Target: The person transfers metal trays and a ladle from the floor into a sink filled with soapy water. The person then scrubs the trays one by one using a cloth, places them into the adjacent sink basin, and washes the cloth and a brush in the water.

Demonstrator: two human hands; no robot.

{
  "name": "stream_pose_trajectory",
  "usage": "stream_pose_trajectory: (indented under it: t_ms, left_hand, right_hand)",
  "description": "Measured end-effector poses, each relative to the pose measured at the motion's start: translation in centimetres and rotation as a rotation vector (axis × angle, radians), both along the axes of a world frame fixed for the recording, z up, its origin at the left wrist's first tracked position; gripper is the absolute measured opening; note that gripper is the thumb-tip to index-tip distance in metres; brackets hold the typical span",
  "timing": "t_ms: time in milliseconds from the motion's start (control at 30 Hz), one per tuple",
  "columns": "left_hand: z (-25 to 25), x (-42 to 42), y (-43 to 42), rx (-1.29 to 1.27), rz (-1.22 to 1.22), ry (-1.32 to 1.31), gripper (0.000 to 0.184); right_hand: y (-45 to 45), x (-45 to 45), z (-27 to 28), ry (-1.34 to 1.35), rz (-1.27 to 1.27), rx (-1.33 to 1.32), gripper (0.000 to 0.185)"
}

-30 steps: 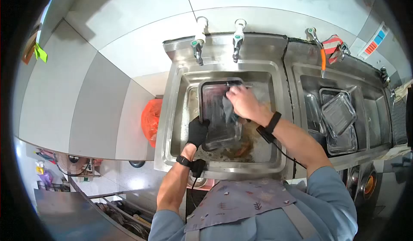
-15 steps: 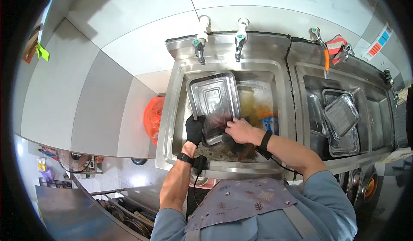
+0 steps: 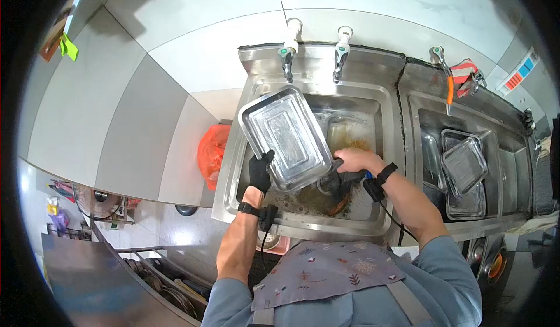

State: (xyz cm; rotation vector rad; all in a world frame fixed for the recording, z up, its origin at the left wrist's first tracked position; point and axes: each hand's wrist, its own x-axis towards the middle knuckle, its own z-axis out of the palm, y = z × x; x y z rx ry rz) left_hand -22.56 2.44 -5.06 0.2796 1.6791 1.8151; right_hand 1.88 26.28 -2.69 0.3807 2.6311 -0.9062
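Note:
A rectangular metal tray (image 3: 284,139) is held at a slant over the left sink basin (image 3: 384,123). My left hand (image 3: 260,172), in a black glove, is closed on its lower left edge, with the fingers partly hidden. My right hand (image 3: 357,160), bare, is closed on a dark grey cloth (image 3: 337,186) at the tray's lower right corner. The cloth hangs toward the murky, sudsy water. Below the tray, another clear or metal container (image 3: 344,131) lies in the basin, partly covered.
Two taps (image 3: 287,64) stand behind the left basin. In the right basin several metal trays (image 3: 465,162) are piled. An orange hose (image 3: 450,91) hangs from a tap there. An orange-red plastic bag (image 3: 213,155) sits left of the sink; an open drawer (image 3: 169,280) is at lower left.
The tray has risen and turned, its far end shifting left. My right hand with the cloth has moved from inside the tray to its lower right corner. The view has shifted slightly.

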Motion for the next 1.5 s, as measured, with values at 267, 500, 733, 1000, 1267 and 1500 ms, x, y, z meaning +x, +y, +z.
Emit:
stream_pose_trajectory:
  t_ms: [267, 500, 733, 1000, 1267, 1500]
  left_hand:
    - [-3.5, -0.2, 1.0, 0.039, -0.062, -0.122, 0.025]
    - [-1.6, -0.1, 0.9, -0.205, -0.216, 0.09, 0.044]
    - [2.3, -2.0, -0.5, -0.105, -0.38, -0.129, 0.065]
    - [10.6, -0.4, -3.7, 0.455, -0.432, -0.607, 0.06]
    - [11.0, -1.2, -6.8, 0.182, -0.265, -0.079, 0.048]
    - [0.9, -3.5, -7.9, -0.033, -0.463, 0.2, 0.045]
  right_hand:
    - [-0.1, -0.3, -0.6, -0.106, -0.136, -0.303, 0.049]
    - [-1.3, 0.0, -2.4, 0.129, -0.477, -0.153, 0.045]
    - [-0.2, 0.2, -2.2, 0.743, -0.41, -0.014, 0.028]
    - [-0.1, 0.0, -1.6, 0.645, 0.02, 0.419, 0.043]
    - [-2.0, -0.8, -2.1, 0.389, 0.225, 0.49, 0.043]
    - [-2.2, 0.1, -1.3, -0.2, -0.035, 0.412, 0.088]
